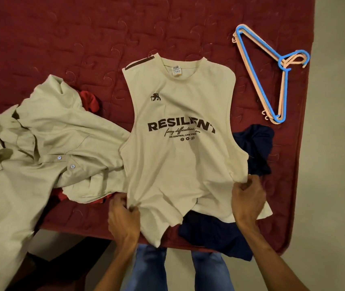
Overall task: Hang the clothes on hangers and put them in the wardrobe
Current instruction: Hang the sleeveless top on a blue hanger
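A beige sleeveless cotton top [180,164] with dark brown printed lettering lies flat on the maroon quilted bed cover [62,38], neck pointing away from the person, its lower hem rumpled at the near edge. The left hand [124,215] has its grip clamped on the hem's left corner, fingers curled into the soft fabric. The right hand [248,199] pinches the right side the same way, with its wrist bent. Stacked thin plastic hangers, blue over peach [282,62], lie well apart at the far right. A crumpled pale green buttoned shirt [41,143] lies to the left, and a dark navy garment [255,143] is partly under the top.
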